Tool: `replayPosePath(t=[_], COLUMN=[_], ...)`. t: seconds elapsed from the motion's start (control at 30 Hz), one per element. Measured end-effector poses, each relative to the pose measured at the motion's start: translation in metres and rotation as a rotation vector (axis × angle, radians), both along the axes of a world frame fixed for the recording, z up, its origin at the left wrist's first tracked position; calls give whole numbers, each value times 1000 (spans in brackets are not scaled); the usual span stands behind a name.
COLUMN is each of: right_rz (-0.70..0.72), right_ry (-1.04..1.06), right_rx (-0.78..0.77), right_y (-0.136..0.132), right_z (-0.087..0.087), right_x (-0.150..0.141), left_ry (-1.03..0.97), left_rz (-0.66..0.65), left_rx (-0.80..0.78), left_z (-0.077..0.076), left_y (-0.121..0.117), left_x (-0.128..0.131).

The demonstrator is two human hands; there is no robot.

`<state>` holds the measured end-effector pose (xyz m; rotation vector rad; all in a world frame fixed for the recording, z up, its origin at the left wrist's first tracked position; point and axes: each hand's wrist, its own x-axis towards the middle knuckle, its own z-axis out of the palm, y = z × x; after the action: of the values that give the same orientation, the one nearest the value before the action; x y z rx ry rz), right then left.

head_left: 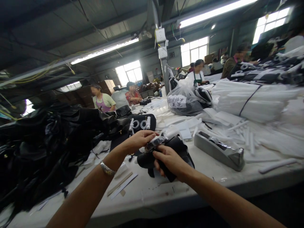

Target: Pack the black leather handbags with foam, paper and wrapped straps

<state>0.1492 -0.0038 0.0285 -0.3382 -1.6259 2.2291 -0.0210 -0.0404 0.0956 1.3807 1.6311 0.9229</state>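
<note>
Over the near middle of the table, my right hand [169,160] is wrapped around a black leather-like piece [178,145], perhaps a bag part or strap; its full shape is folded and partly hidden. At its upper left side sits a bundle wrapped in clear plastic [155,142]. My left hand [142,139], with a silver bracelet on the wrist, presses its thumb and fingers around this bundle. Just behind the left hand lies a flat black item with white-wrapped rings [140,123]. To the right of my hands stands a grey tape dispenser [218,150].
A big heap of black bags [35,152] covers the left side. White foam sheets [251,101], tied with a dark band, and a clear bag with writing [182,98] lie behind. Paper strips [123,185] lie near the front. A post [163,66] with sockets rises behind; several people work farther back.
</note>
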Motion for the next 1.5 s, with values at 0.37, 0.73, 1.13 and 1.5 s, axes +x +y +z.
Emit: replayPosePath(t=[0.37, 0.73, 1.13, 1.5], right_rz=[-56, -75, -168, -282], right_ry=[-6, 62, 25, -104], right_rx=[70, 78, -815, -404], right_y=[12, 18, -2, -13], right_z=[-5, -2, -10, -5], right_x=[-6, 2, 33, 23], left_ry=[-122, -245, -63, -105], left_rz=[-225, -117, -127, -277], left_rx=[-214, -40, -48, -130], left_z=[3, -11, -9, -5], left_y=[25, 25, 12, 32], left_x=[-28, -21, -17, -33])
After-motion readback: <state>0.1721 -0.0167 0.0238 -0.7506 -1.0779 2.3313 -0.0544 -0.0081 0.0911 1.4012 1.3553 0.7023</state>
